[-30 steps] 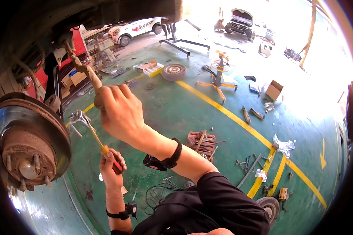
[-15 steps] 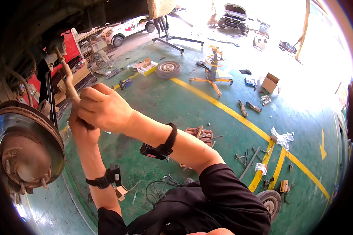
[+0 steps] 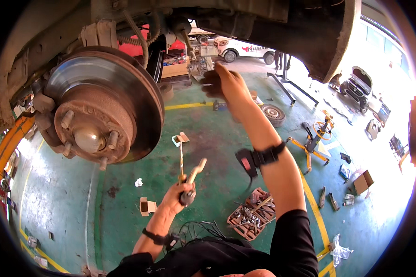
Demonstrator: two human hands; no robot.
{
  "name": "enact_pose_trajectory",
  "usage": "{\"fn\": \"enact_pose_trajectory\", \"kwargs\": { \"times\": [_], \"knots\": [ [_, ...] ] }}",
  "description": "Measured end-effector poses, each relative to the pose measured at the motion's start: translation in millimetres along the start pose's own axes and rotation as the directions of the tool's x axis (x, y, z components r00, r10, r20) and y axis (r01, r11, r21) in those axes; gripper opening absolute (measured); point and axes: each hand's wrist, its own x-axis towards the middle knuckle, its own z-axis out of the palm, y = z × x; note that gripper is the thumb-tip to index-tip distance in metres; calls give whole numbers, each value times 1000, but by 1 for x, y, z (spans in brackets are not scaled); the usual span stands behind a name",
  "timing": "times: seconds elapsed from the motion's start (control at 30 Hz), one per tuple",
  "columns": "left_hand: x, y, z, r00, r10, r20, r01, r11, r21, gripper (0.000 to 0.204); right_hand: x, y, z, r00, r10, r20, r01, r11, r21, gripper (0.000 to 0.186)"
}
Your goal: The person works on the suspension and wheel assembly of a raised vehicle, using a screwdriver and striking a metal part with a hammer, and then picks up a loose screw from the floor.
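Observation:
My left hand [image 3: 179, 195] is closed on a curved, tan metal rod part [image 3: 196, 171] with a dark end, and a long, thin tool [image 3: 181, 157], low beside the rusty brake disc [image 3: 141, 104]. My right hand [image 3: 222, 85] is raised to the right of the disc, fingers apart and slightly blurred, below a linkage [image 3: 186, 39] hanging under the car body [image 3: 259, 16]. Whether its fingertips touch the pale metal parts behind them is unclear. A coiled hose [image 3: 140, 39] runs above the disc.
An orange lift arm [image 3: 9, 138] stands left. On the green floor are a socket toolbox [image 3: 247, 217], small cartons [image 3: 148, 207], cables, a wheel [image 3: 272, 115], an orange-legged jack [image 3: 316, 143] and an open box [image 3: 363, 182]. Cars and a person [image 3: 278, 59] are behind.
My view has swung left and up, showing more disc. My hands, together on the rod earlier, have parted: left low with the rod and tool, right raised with fingers apart.

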Motion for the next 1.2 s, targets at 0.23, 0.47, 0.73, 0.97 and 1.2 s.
{"fn": "enact_pose_trajectory", "kwargs": {
  "times": [0.23,0.47,0.73,0.97,1.2],
  "knots": [
    [-78,-11,-83,961,155,-229,-168,985,-40,27,96,1,29,986,51,158,-88,968,234,32],
    [-142,-3,-149,853,218,-473,-260,965,-24,8,100,15,36,899,-289,-329,192,935,-298,28],
    [-208,0,-133,763,185,-619,-360,917,-170,20,84,-6,41,998,58,15,-60,967,248,28],
    [-226,-6,-158,709,192,-679,-419,889,-185,22,90,-4,37,973,148,179,-218,846,487,21],
    [-226,-5,-152,714,228,-662,-401,908,-120,25,103,-8,34,973,-163,-163,66,875,-479,26]
  ]
}}
